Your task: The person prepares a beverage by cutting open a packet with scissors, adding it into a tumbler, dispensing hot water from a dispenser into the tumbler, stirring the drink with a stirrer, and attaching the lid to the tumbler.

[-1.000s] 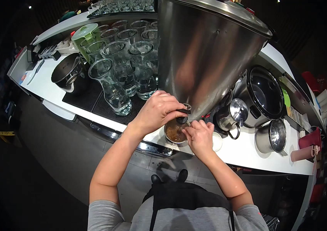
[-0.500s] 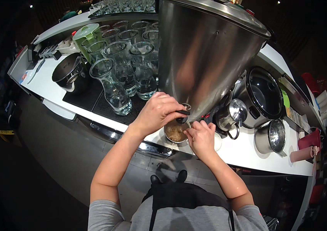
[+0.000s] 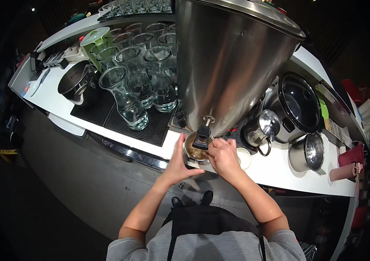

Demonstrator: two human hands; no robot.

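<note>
A small metal cup (image 3: 189, 142) with brown, bubbly liquid in it is on the counter edge, under the black-handled tap (image 3: 202, 137) of a big steel urn (image 3: 232, 65). My left hand (image 3: 179, 163) is open at the cup's left side, thumb stretched out below it; whether it touches the wall I cannot tell. At the right rim my right hand (image 3: 226, 158) is closed, its fingertips over the cup's edge. What those fingers grip is hidden. Just right of that hand sits a white cup (image 3: 244, 159), partly covered.
Glass carafes (image 3: 128, 102) crowd a black mat (image 3: 152, 132) on the left, beside a black pot (image 3: 77, 82) and a green-lidded jug (image 3: 95, 37). To the right stand a lidded metal pot (image 3: 268, 124), a black-rimmed cooker (image 3: 300, 104) and a steel pot (image 3: 309, 152).
My left hand has let go of the urn's tap handle, opened, and come down to the cup's left side. The tap handle now hangs over the cup. My right hand stays at the rim.
</note>
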